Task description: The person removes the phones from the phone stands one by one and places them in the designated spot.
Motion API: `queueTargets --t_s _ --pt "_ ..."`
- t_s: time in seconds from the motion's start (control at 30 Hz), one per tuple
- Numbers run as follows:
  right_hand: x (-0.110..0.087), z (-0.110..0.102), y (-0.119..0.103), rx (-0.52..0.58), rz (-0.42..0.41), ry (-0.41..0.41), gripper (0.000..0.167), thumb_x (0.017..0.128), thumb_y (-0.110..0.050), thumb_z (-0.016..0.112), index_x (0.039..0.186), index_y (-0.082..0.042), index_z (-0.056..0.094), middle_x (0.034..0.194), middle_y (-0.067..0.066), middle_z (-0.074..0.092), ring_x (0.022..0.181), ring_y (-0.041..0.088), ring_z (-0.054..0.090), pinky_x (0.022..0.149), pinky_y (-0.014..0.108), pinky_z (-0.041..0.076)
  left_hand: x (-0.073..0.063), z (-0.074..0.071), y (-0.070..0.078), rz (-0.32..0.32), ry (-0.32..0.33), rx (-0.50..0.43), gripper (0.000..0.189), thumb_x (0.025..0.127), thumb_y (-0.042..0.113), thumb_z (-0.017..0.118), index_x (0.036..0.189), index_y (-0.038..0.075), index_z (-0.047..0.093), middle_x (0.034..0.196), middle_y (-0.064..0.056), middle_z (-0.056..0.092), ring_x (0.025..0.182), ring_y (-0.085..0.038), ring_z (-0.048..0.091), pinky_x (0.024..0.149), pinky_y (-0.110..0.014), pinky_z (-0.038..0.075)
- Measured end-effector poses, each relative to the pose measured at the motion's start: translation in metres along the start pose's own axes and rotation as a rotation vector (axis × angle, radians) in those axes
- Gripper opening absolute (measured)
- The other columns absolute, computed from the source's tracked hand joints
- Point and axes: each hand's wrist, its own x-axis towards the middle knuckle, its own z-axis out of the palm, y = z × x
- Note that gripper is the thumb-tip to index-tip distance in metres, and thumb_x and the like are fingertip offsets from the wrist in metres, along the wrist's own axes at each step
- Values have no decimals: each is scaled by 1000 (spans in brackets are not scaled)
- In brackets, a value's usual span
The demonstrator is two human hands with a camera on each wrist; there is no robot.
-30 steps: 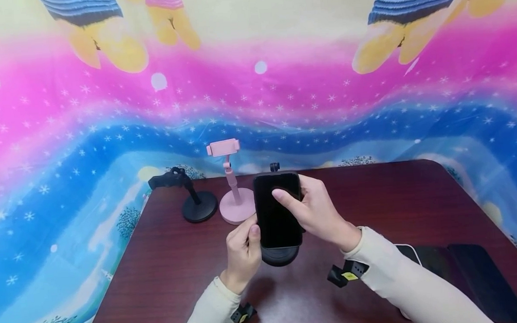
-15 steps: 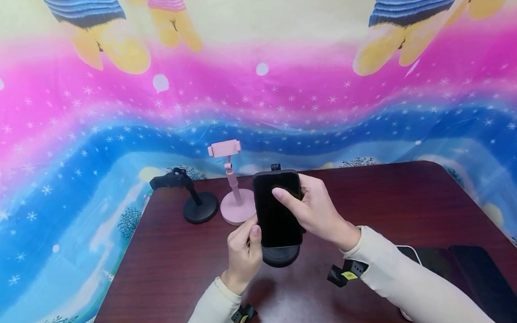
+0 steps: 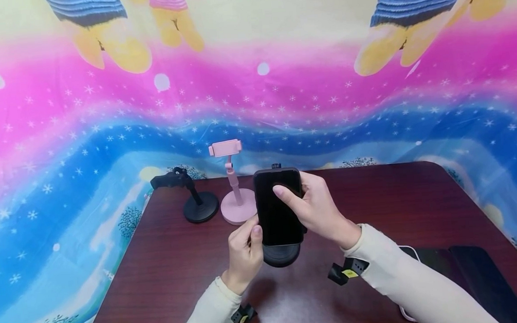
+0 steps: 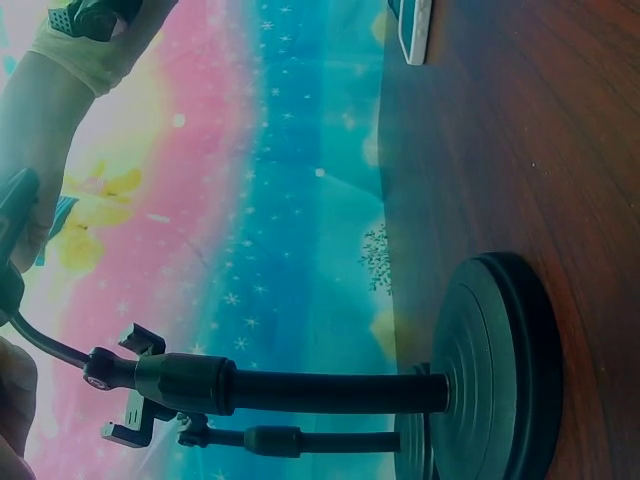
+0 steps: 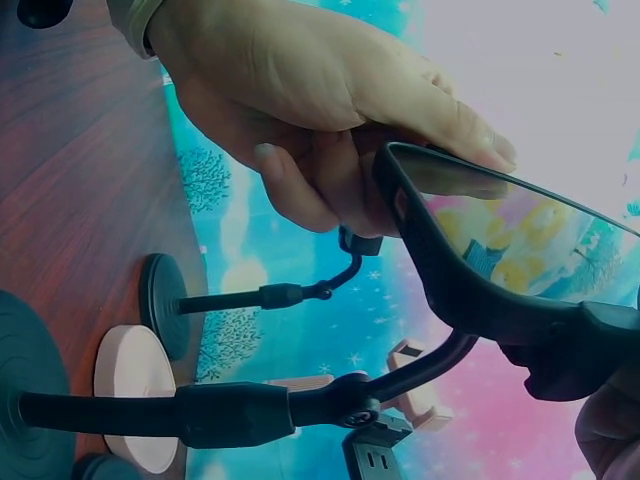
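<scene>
A black phone [image 3: 280,221] with a dark screen sits in the clamp [image 5: 590,340] of a black phone stand, above its round base [image 3: 282,257]. My right hand [image 3: 320,209] grips the phone's right side, thumb laid over the screen and the other fingers mostly hidden behind. At the lower left edge, my left hand [image 3: 244,250] pinches the phone between thumb and fingers. The right wrist view shows the left hand [image 5: 300,90] with its thumb along the phone's edge and fingers curled beneath. The stand's upright post [image 4: 340,392] has a bent neck leading up to the clamp.
A pink phone stand [image 3: 238,206] and a black one [image 3: 200,207] stand at the back left. Behind the held phone is another black stand [image 4: 320,441]. A flat dark panel [image 3: 483,271] and a white cable [image 3: 412,251] lie at right. A patterned cloth [image 3: 255,98] hangs behind the table.
In the head view the phone rises very slightly against the stand's base, and both hands keep their hold. The background shifts a little with the head.
</scene>
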Motion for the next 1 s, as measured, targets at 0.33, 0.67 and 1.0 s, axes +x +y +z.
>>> queueTargets --t_s 0.33,0.67,1.0 --pt "1 0 -3 9 4 -1 21 96 -9 69 116 -4 71 100 13 75 81 11 75 68 32 63 0 0 1 5 1 1 31 108 11 45 112 -10 69 99 -24 74 89 -23 75 84 -22 58" --pt "4 -1 -2 -8 -16 10 21 95 -9 70 116 -4 71 100 12 76 82 10 74 69 31 62 -1 -1 0 15 -6 4 31 107 10 46 114 -10 69 103 -25 74 95 -21 75 88 -21 58" --pt "6 -1 -4 -22 -17 17 20 95 -9 70 114 -4 72 99 12 77 81 10 74 69 30 62 -1 -2 0 17 -6 6 29 106 8 47 114 -10 69 103 -25 74 96 -20 74 89 -21 57"
